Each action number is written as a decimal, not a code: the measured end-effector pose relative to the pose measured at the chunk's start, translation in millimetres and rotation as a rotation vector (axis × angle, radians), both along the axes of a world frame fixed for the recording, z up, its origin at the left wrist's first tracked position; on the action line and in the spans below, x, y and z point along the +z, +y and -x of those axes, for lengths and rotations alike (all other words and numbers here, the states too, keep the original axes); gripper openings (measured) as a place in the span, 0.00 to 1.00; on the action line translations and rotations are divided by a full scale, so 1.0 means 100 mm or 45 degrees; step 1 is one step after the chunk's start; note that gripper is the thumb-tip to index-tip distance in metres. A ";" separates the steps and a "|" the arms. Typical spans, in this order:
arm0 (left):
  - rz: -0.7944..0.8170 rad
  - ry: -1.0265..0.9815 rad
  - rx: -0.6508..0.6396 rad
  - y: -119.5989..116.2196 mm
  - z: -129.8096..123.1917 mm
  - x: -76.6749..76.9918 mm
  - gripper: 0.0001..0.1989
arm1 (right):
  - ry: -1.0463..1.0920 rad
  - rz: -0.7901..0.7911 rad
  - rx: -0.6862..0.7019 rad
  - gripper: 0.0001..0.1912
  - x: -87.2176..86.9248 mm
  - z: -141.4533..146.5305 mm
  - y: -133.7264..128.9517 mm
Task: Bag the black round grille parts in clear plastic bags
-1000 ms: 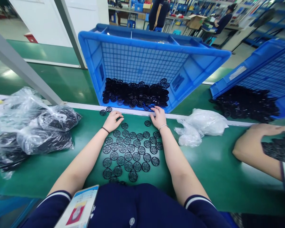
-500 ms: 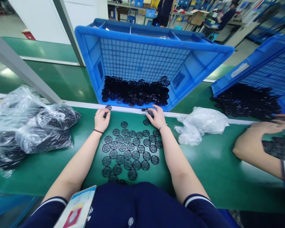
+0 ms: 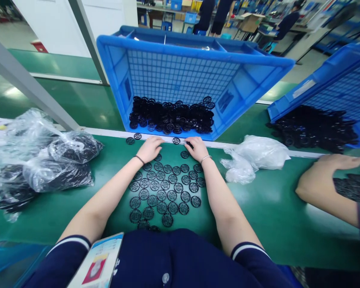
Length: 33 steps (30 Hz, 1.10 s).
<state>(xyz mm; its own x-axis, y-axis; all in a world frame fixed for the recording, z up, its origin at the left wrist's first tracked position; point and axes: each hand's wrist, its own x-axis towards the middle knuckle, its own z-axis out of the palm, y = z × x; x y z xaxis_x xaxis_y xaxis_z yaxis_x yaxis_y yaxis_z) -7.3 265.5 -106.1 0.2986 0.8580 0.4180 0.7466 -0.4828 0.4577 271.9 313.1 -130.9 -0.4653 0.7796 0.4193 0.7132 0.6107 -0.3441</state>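
Note:
Many round black spoked discs (image 3: 161, 195) lie flat in loose rows on the green table between my forearms. My left hand (image 3: 150, 149) is above the rows at their far left, its thumb and fingers apart, with nothing visible between them. My right hand (image 3: 196, 148) has its fingers bent at the white strip, with a small dark piece partly hidden at the fingertips. A single disc (image 3: 176, 141) sits on the strip between my hands. Two more discs (image 3: 130, 141) rest left of my left hand.
A tilted blue crate (image 3: 180, 54) holding a heap of black discs stands behind my hands. Plastic bags of black parts (image 3: 58, 172) lie at left, and a crumpled clear bag (image 3: 262, 152) at right. Farther right are another person's arm (image 3: 324, 180) and a second blue crate (image 3: 303, 90).
My left hand has moved right, away from the discs at the far left. A disc now lies there on the table, and another lies between my hands. My right hand has barely moved.

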 end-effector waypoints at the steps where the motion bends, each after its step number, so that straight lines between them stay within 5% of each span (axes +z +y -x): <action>1: 0.031 0.051 -0.071 0.05 -0.16 0.01 0.14 | 0.014 -0.002 0.007 0.15 0.00 -0.01 -0.01; 6: 0.152 0.234 -0.103 0.29 -0.76 0.08 0.10 | 0.066 -0.029 0.063 0.13 0.02 -0.06 -0.08; 13: 0.276 0.256 0.019 0.10 -0.78 0.11 0.09 | 0.124 -0.002 0.193 0.11 0.06 -0.04 -0.17; 18: 0.252 0.206 0.124 -0.18 -0.38 0.18 0.09 | 0.198 0.083 0.266 0.09 0.10 0.02 -0.35; 25: 0.241 0.102 0.693 -0.17 0.74 0.19 0.14 | 0.346 0.169 0.172 0.11 0.14 0.04 -0.44; 33: 0.291 0.003 0.640 -0.22 1.00 -0.04 0.04 | 0.326 0.240 0.131 0.13 0.14 0.05 -0.43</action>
<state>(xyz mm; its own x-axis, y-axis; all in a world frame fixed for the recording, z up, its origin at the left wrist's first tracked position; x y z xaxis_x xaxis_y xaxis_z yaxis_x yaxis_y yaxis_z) -107.0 243.8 -109.8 -0.1710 0.9639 0.2040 0.8606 0.0453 0.5072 267.0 269.8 -117.0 -0.4438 0.8090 0.3855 0.5270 0.5836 -0.6179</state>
